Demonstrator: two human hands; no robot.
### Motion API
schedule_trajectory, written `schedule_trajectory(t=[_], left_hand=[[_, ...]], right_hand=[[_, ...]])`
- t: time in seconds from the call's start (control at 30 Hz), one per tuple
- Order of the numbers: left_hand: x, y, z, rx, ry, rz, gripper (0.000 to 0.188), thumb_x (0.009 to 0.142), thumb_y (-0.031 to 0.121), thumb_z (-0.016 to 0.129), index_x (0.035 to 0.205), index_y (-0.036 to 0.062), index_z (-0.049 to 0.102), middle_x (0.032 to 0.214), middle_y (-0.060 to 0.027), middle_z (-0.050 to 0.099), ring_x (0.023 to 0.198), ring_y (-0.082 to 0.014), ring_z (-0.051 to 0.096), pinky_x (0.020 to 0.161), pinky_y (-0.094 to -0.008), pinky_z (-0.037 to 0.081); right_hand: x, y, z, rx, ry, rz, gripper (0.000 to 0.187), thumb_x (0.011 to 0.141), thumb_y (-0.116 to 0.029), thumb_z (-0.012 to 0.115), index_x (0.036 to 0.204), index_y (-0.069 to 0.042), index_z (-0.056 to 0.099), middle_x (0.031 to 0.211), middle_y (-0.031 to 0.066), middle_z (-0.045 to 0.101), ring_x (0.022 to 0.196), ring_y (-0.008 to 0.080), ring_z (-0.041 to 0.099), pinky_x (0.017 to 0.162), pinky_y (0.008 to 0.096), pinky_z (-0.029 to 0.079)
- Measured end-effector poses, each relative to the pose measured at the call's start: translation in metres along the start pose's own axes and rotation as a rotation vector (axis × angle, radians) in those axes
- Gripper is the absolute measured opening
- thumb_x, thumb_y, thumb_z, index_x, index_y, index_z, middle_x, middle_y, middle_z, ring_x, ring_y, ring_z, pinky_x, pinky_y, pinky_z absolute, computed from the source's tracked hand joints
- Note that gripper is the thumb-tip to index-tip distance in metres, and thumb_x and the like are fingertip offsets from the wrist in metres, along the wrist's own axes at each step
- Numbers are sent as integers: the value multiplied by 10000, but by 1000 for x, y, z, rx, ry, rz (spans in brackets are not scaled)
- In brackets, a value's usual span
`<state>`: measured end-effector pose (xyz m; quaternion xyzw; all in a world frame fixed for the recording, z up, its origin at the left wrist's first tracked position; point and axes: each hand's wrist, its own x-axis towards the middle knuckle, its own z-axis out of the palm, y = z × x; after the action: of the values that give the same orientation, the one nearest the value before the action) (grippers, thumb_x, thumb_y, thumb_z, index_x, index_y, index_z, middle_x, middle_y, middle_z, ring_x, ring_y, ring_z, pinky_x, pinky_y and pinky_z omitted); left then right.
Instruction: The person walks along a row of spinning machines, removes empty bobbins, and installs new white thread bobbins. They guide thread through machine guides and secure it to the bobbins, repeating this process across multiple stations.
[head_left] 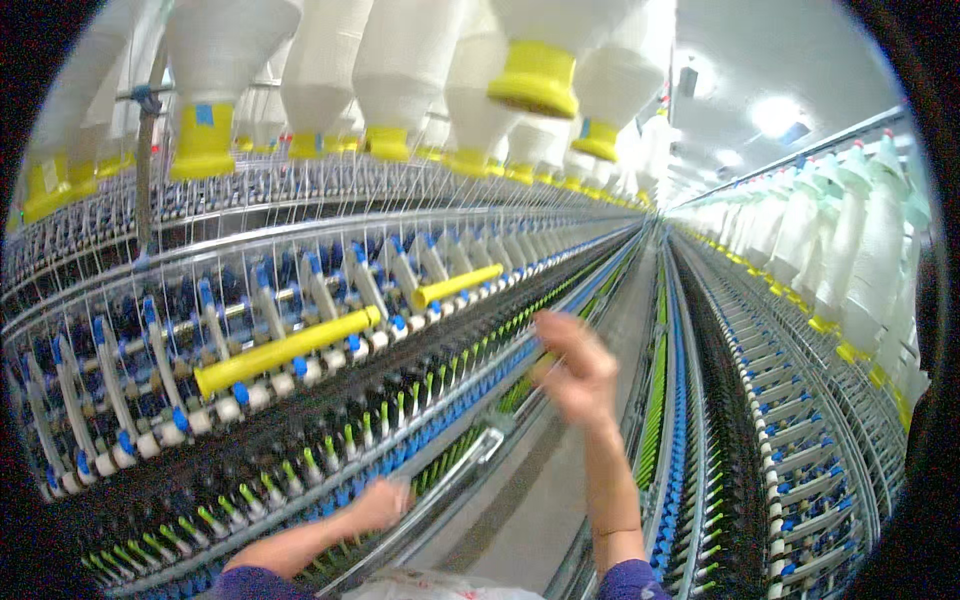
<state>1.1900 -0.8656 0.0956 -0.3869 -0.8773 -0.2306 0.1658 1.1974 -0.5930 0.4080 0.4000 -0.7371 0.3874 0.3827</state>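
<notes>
My left hand [383, 503] is low in front of the left spinning frame, beside a row of bright green spindle tips [250, 498]. Its fingers are curled closed; whatever may be in them is hidden. Raised over the aisle, my right hand [578, 372] is smeared by motion, its fingers bent toward the frame. I cannot make out anything in it. Two yellow tubes [290, 350] lie on the white and blue rollers [300, 367] of the left frame, away from both hands.
White roving bobbins with yellow ends [535, 78] hang overhead on the left. A second spinning frame [800, 440] runs along the right, with more white bobbins [870, 270] above it. Between the frames is a narrow grey floor aisle [515, 510]. A metal rail [460, 460] edges the left frame.
</notes>
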Motion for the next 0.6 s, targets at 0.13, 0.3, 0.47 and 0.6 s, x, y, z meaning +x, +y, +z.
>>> schedule_trajectory(t=[0.13, 0.3, 0.47, 0.6], left_hand=[[-84, 4, 118, -623, -1228, -423, 300, 737, 251, 637, 938, 30, 668, 919, -118, 677, 761, -196, 600, 728, -397, 470], [-87, -20, 182, -369, -1216, -241, 334, 792, 267, 590, 1027, 31, 611, 926, -123, 666, 819, -233, 610, 728, -412, 479], [-16, 18, 53, -122, -1109, 255, 368, 847, 282, 544, 1116, 31, 555, 933, -127, 655, 877, -269, 619, 729, -427, 488], [69, 73, -95, -591, 171, 245, 571, 875, 448, 560, 1308, 90, 461, 1161, -169, 606, 1023, -258, 620, 867, -377, 481]], right_hand=[[104, -37, -27, 480, 417, -73, 552, 898, -339, 563, 1313, -5, 420, 1267, 175, 513, 1164, 251, 503, 943, 354, 417], [241, -106, -1, 693, -15, 190, 343, 825, -211, 615, 1080, 11, 561, 959, 145, 630, 867, 247, 623, 788, 335, 487], [240, -114, -9, 191, 238, 163, 248, 695, -103, 682, 904, 13, 616, 803, 85, 605, 733, 179, 593, 713, 319, 498], [114, -64, 9, 41, 375, 63, 359, 662, -92, 718, 989, -1, 599, 876, 83, 614, 783, 176, 594, 721, 310, 487]])
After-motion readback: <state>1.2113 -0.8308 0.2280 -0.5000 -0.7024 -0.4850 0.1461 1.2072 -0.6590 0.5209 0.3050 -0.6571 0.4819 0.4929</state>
